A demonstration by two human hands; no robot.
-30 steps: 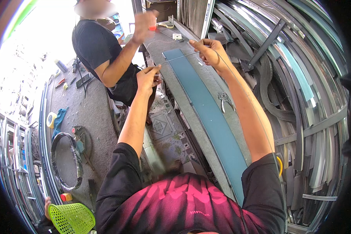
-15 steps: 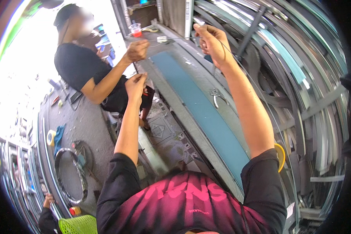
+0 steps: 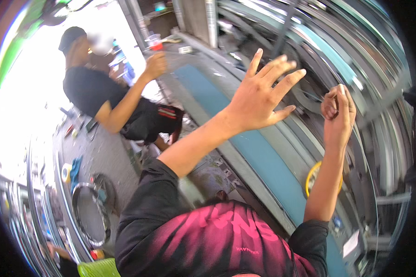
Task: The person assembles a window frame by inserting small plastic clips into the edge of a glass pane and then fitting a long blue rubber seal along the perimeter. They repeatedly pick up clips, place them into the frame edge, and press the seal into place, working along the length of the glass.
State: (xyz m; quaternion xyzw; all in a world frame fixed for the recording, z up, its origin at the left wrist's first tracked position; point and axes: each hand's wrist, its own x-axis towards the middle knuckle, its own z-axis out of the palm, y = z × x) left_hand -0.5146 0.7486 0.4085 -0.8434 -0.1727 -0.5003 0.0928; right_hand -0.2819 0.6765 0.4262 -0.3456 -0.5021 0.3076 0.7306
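Observation:
My left hand (image 3: pixel 266 97) is raised over the bench with its fingers spread and nothing in them. To its right, my right hand (image 3: pixel 339 113) is closed in a pinch on a thin dark cord. Part of the cord (image 3: pixel 369 173) appears as a fine line hanging down at the right; its course near my fingers is blurred. Below my hands a long blue-grey panel (image 3: pixel 268 161) lies lengthwise on the bench. A co-worker's closed hand (image 3: pixel 156 65) is held up at the far left of the bench; I cannot make out what is in it.
At the right stand racks of long metal profiles (image 3: pixel 379 120). A yellow-rimmed round container (image 3: pixel 309 180) sits beside my right forearm. The co-worker (image 3: pixel 94 83) is beside a grey table (image 3: pixel 125 157) bearing a black ring-shaped coil (image 3: pixel 91 214). A cup with red drink (image 3: pixel 156 42) stands at the back.
My left hand has left the co-worker's side, moved right and opened. My right hand has come lower and farther right. The pliers on the bench are now hidden behind my left arm.

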